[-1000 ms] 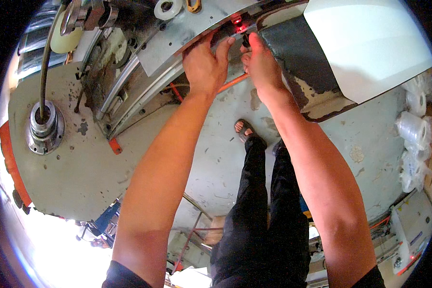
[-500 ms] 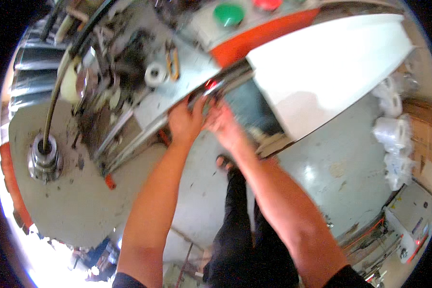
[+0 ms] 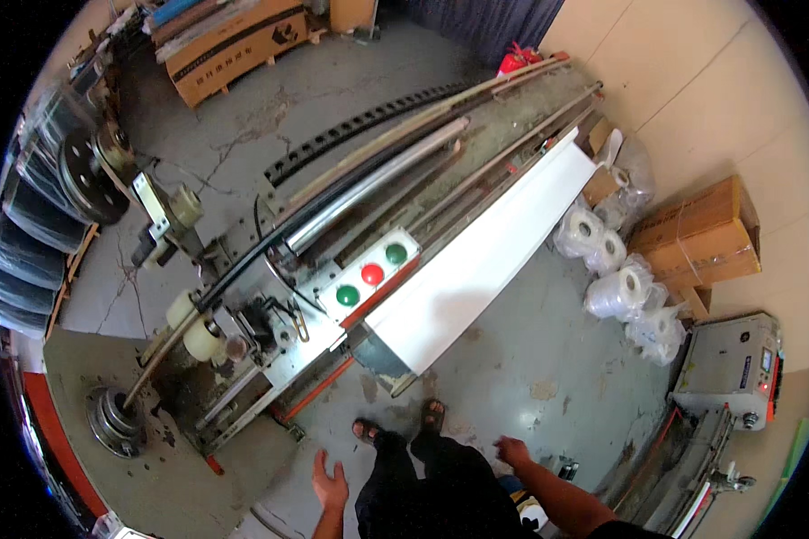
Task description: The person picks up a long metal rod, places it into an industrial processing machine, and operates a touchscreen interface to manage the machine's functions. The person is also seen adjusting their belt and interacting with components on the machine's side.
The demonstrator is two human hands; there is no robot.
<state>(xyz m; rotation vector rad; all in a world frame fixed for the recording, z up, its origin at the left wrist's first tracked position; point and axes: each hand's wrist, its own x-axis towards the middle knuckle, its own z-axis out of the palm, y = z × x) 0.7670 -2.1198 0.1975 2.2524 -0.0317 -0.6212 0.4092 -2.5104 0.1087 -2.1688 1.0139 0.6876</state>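
Note:
My left hand [image 3: 331, 485] hangs low at the front, holding nothing, with thumb and fingers spread. Across from it, my right hand [image 3: 515, 452] is beyond my legs, its fingers loosely bent and nothing visible in them. Neither hand touches the long machine ahead. On that machine a control box [image 3: 384, 274] carries two green buttons and one red button. A white sloping panel [image 3: 476, 278] runs away to the right. On the metal plate [image 3: 298, 359] left of the box sit a white ring [image 3: 284, 336] and a yellow-handled cutting tool [image 3: 302, 329].
A polished roller [image 3: 377, 189] lies along the machine. Plastic-wrapped rolls [image 3: 620, 292] and a cardboard box [image 3: 701, 238] stand by the right wall. Another machine's grey cabinet [image 3: 728, 368] is at the lower right. A round metal chuck [image 3: 115, 422] is at the left.
Both hands have come away from the machine's edge, where they were close together, and dropped back apart on either side of my legs. The view has moved back, showing more of the room.

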